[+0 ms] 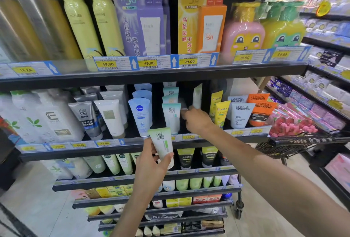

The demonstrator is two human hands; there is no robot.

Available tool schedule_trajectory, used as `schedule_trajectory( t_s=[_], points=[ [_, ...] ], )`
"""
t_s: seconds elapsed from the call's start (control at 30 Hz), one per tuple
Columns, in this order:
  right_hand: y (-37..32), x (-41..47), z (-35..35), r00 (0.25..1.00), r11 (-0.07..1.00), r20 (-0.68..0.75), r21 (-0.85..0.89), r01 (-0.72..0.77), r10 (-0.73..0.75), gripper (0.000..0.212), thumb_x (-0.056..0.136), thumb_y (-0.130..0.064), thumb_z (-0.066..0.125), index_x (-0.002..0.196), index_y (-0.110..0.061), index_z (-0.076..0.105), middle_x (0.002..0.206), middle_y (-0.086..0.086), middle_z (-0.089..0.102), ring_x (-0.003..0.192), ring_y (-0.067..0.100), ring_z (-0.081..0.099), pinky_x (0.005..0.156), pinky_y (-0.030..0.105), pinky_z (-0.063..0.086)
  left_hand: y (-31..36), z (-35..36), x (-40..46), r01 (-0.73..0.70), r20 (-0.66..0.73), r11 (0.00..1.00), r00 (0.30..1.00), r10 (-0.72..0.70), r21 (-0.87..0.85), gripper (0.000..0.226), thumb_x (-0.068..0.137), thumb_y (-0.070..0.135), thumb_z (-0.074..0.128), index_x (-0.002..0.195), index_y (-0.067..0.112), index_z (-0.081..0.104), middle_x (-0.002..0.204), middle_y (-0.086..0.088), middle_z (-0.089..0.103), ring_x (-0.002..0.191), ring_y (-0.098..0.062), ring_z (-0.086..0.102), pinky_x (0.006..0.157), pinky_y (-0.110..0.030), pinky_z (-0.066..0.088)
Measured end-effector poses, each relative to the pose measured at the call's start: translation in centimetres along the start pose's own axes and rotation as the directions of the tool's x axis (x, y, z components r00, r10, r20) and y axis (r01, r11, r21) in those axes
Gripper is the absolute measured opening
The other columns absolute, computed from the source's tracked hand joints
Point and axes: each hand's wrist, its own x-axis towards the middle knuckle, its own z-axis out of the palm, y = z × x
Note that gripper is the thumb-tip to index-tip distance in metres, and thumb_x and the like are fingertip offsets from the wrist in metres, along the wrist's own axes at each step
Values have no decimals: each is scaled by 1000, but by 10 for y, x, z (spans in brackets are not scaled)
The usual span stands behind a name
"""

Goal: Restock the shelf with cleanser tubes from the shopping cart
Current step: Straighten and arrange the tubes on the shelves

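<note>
Hands reach up from the lower edge of the frame: the left hand [151, 162], at centre, is raised with thumb and fingers curled round the lower part of a green-topped cleanser tube [163, 144], held upright just in front of the middle shelf [132, 148] edge. Right hand [197, 120], its arm stretched in from the lower right, reaches into the shelf gap right of centre, fingers pinching a blurred pale tube [184, 107] beside the row of teal-topped tubes [171, 115]. Shopping cart [295, 142] stands at the right edge.
</note>
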Motion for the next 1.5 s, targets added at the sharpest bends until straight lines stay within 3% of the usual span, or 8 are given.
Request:
schedule_trajectory(
  t_s=[0.17,0.37,0.57,0.77,0.93,1.1,1.3,1.5],
  points=[
    [3,-5,-4,994,1000,-109,-7,-1,0,29,98,-28,52,125,-27,63,108,9,62,93,36,68,72,43,56,1,1,-1,-6,1,1000,1000,6,-26,44,89,17,79,112,42,52,111,18,72,106,-3,70,94,-42,60],
    [-4,4,-2,987,998,-148,13,-61,62,43,99,-46,56,133,-21,57,108,12,68,99,38,68,68,39,47,4,2,-3,-8,6,1000,1000,8,-8,47,89,19,79,110,50,51,112,19,71,109,-6,70,94,-43,60],
    [-13,1,-1,989,992,-91,62,-111,116,32,97,-34,57,121,-12,63,108,15,69,103,38,67,75,41,54,4,-1,-9,-1,-6,1000,1000,0,-9,43,90,18,78,116,39,52,113,20,70,108,0,68,95,-39,60],
    [-7,-10,-7,986,987,-72,75,-142,147,31,95,-33,52,106,-8,67,103,16,68,97,39,67,71,38,52,6,-1,-9,-13,-20,1000,1000,13,1,42,90,16,78,112,40,52,112,18,70,105,2,68,93,-36,60],
    [-14,-5,-9,990,976,-25,175,-132,138,39,94,-42,56,127,-22,61,106,13,69,101,39,66,71,38,50,4,-1,-10,-11,-18,1000,1000,12,24,40,89,21,79,111,39,51,113,17,71,108,-4,68,94,-42,60],
    [-17,-1,-11,983,945,44,271,-185,180,29,89,-31,60,114,-16,66,101,12,67,99,38,66,79,41,57,3,-3,-12,-7,-16,1000,1000,7,10,40,89,19,79,114,34,52,116,14,71,109,-5,69,93,-42,60],
    [-9,-6,-13,978,958,31,199,-207,205,28,93,-29,57,110,-8,64,106,15,68,96,37,66,70,36,49,2,-4,-13,-3,-13,1000,1000,3,1,41,89,18,78,117,34,52,116,14,71,108,-4,69,92,-41,61],
    [-17,-5,-9,981,974,21,116,-195,194,55,86,-35,78,130,-10,56,119,14,66,110,36,65,85,44,57,0,-4,-13,7,-11,1000,1000,-7,13,43,89,19,79,117,36,52,117,15,70,110,-4,68,94,-42,60]
  ],
)
